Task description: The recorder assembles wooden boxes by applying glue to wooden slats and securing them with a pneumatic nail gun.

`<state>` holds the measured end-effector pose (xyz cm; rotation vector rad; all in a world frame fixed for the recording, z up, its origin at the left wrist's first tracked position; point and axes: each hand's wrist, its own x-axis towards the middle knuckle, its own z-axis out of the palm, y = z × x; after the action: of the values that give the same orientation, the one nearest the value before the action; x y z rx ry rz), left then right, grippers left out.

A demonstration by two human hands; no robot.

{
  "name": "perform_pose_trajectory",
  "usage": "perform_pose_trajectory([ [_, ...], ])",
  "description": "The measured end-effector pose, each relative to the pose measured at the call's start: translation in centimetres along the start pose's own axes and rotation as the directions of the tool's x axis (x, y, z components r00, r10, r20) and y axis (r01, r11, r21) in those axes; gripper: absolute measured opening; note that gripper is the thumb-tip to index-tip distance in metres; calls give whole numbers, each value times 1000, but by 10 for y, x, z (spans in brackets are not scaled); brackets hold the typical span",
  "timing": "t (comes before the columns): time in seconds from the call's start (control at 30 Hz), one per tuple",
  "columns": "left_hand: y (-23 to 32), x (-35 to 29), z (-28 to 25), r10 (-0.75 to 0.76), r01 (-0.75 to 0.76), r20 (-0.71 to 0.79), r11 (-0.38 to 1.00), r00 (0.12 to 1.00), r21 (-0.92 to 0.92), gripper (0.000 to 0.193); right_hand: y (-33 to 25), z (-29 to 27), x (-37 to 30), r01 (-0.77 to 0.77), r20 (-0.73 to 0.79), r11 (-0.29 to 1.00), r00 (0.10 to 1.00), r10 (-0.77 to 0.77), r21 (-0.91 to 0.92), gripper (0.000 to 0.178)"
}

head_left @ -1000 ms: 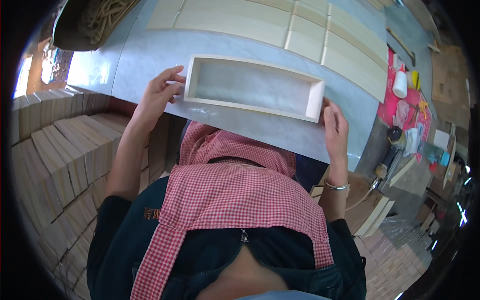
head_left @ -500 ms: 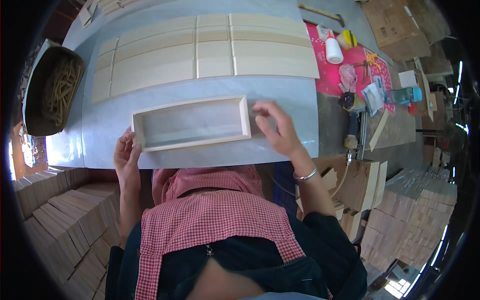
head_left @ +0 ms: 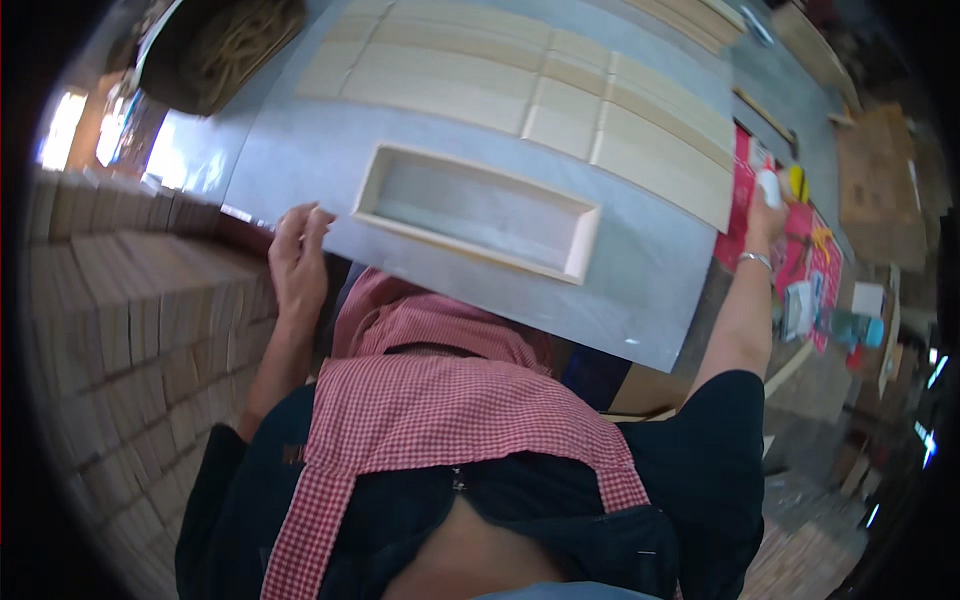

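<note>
A shallow rectangular wooden frame (head_left: 470, 252) lies on the grey-topped table (head_left: 640, 320), tilted in view, with the tabletop showing through it. My left hand (head_left: 298, 260) is at the table's front edge, left of the frame and apart from it. Its fingers are loosely bent with gaps between them, and nothing shows in them. Far to the right, my right hand (head_left: 766, 218) is closed round a white squeeze bottle (head_left: 769, 186) with a red tip. The bottle stands over a red patterned sheet (head_left: 735, 195), its lower part hidden by the fingers.
Pale wooden panels (head_left: 450, 80) lie in rows behind the frame. A bin of thin wood strips (head_left: 240, 45) stands far left, above stacked boards (head_left: 150, 300). Right of the bottle are a yellow round thing (head_left: 798, 184), a hammer (head_left: 770, 115) and a teal-capped clear bottle (head_left: 855, 327).
My left hand has let go of the frame's left end. My right hand has reached away to the right and taken hold of the white squeeze bottle. The view has turned.
</note>
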<state>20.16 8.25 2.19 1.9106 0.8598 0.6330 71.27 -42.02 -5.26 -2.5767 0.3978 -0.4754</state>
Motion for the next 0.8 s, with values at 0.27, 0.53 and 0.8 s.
perform_pose_trajectory([
  [0.27, -12, -4, 6, -209, 211, 24, 976, 978, -56, 38, -102, -98, -154, 95, -67, 478, 995, -75, 873, 53],
  [0.53, -38, 13, 24, 272, -263, -32, 950, 962, 169, 35, -177, -104, -364, -13, 260, 497, 863, -433, 868, 49],
  [0.8, -54, 15, 25, 285, -290, 70, 954, 956, 81, 45, -227, -93, -438, 137, 272, 437, 609, -745, 889, 59],
])
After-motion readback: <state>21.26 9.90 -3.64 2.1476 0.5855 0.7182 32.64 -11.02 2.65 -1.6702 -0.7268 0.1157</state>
